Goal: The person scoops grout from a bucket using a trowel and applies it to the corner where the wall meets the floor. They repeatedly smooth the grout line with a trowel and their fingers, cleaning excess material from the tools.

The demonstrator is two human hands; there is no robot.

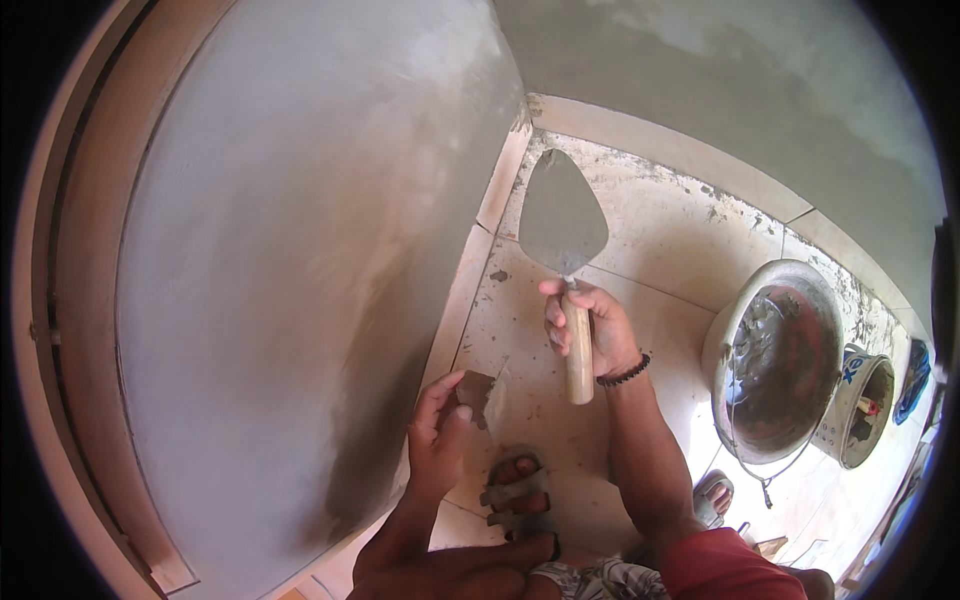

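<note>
Rising at my left, the grey wall (280, 250) is bordering the tiled floor (650, 335); a bucket (720, 335) of wet mortar (763, 340) is standing rightward. My right hand (607, 330) is gripping the trowel (563, 220) by its handle (579, 370), above the floor; my left hand (437, 432) is pinching a small brown, mortar-smeared piece (474, 397).

From the person's head, I look steeply down, close above the left hand (437, 435) and right hand (605, 335). My fisheye faces the far corner of the tiled floor (672, 365).
</note>
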